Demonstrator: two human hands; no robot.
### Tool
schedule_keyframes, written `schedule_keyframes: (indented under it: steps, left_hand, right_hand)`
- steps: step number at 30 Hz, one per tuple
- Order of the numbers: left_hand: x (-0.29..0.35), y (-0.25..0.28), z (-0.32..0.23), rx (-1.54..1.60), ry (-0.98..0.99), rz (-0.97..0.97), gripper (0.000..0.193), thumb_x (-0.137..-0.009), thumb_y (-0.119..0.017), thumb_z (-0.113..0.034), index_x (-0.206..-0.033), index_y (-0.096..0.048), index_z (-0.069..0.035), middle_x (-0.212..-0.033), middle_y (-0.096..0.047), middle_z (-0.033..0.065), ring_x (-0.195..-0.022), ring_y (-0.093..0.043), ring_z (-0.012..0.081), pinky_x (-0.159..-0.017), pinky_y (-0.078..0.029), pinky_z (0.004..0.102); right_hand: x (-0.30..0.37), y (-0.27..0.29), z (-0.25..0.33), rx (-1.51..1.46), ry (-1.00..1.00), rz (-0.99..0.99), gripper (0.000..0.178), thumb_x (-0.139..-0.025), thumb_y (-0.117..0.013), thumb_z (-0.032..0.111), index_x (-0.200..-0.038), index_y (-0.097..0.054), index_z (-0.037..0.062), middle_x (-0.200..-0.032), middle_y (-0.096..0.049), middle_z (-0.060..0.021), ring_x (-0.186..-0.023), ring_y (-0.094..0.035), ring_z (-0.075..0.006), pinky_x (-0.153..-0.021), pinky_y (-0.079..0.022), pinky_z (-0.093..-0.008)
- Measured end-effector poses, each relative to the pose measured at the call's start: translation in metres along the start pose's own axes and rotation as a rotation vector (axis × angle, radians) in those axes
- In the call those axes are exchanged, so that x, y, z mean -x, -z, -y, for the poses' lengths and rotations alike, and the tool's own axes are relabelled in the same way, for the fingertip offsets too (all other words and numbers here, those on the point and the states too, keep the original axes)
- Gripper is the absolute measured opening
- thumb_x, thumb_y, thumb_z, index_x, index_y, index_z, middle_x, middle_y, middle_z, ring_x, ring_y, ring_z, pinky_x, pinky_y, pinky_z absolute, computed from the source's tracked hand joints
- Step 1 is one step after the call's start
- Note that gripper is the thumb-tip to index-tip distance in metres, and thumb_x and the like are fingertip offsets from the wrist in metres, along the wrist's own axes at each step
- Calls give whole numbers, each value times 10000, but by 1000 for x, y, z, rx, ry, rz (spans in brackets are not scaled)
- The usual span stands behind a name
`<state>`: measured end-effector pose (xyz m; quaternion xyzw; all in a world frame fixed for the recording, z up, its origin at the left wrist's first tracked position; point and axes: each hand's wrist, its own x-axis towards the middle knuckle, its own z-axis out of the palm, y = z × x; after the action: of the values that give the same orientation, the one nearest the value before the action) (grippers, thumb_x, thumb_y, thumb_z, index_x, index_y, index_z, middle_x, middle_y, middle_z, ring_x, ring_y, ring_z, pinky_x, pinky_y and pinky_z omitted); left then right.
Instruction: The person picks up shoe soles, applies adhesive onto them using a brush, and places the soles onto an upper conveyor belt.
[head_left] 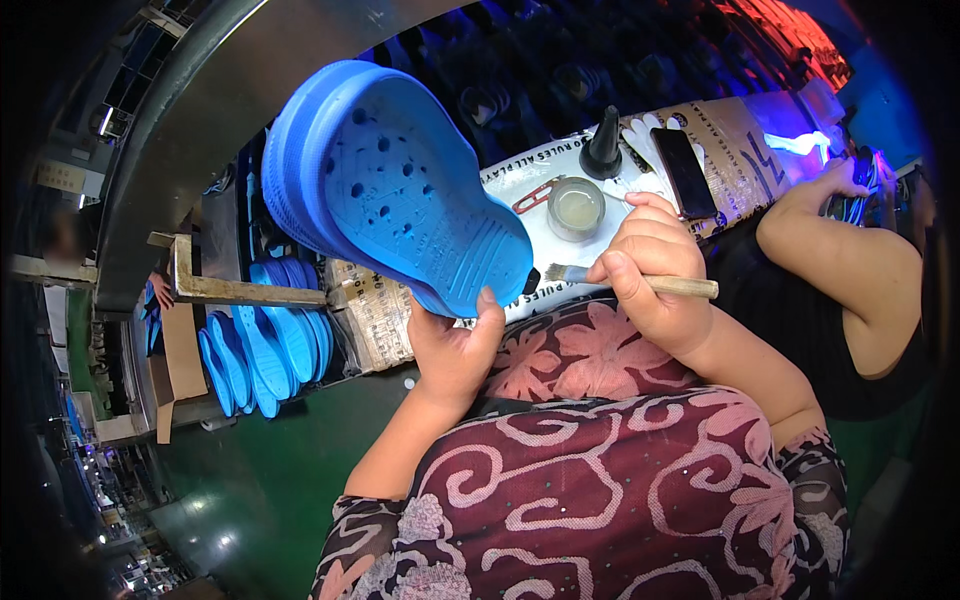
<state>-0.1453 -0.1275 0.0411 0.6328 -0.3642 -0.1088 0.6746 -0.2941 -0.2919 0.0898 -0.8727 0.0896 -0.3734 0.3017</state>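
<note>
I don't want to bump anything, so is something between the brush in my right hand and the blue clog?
Only a small black piece, at the edge of the blue clog, faces the brush in your right hand. Nothing else visible stands between them; the jar sits beyond, off that path.

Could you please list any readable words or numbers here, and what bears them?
I'm leaving the wording uncopied.
White sheet: dark printed letters.
Right brown sheet: dark lettering, large marks.
Left brown sheet: dark letters.
Blue clog insole: marks too blurred.
Far-left pale panel: too small.
</note>
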Motion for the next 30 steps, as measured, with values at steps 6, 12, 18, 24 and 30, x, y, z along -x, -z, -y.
schedule_keyframes:
  steps: [6,12,18,24,30]
  left_hand:
    - [3,-1,5,-23,-23,3,397,-787,-639,30,-1144,-466,44,-997,-627,121,-861,-630,167,-792,-492,283]
    - [2,-2,15,-76,-153,11,330,-771,-651,46,-1074,-522,46,-980,-630,121,-859,-625,167,-774,-497,286]
    - [-1,-9,14,14,-185,-69,327,-768,-636,74,-1076,-530,52,-1007,-620,120,-869,-616,172,-798,-489,291]
    - [-3,-11,16,48,-239,-71,339,-776,-633,76,-1102,-542,51,-1047,-615,124,-921,-605,184,-833,-480,303]
    - [-6,-14,15,51,-261,-72,336,-779,-650,58,-1102,-557,54,-1059,-619,138,-912,-611,208,-830,-485,308]
  right_hand:
    - [-2,-5,3,-34,69,55,166,-807,-665,173,-661,-634,100,-611,-525,-13,-637,-526,-208,-892,-392,-387]
    - [1,-2,1,8,55,41,165,-805,-674,196,-671,-649,103,-601,-523,-11,-641,-528,-201,-895,-390,-391]
    - [4,-10,3,-24,84,41,190,-809,-668,216,-657,-652,104,-606,-551,-7,-624,-523,-192,-906,-383,-399]
    - [4,-2,4,-16,78,42,199,-819,-664,222,-660,-653,104,-611,-561,-4,-625,-531,-186,-913,-373,-394]
    - [2,-13,3,-31,85,17,195,-829,-655,223,-672,-654,106,-621,-564,-4,-628,-531,-185,-913,-370,-393]
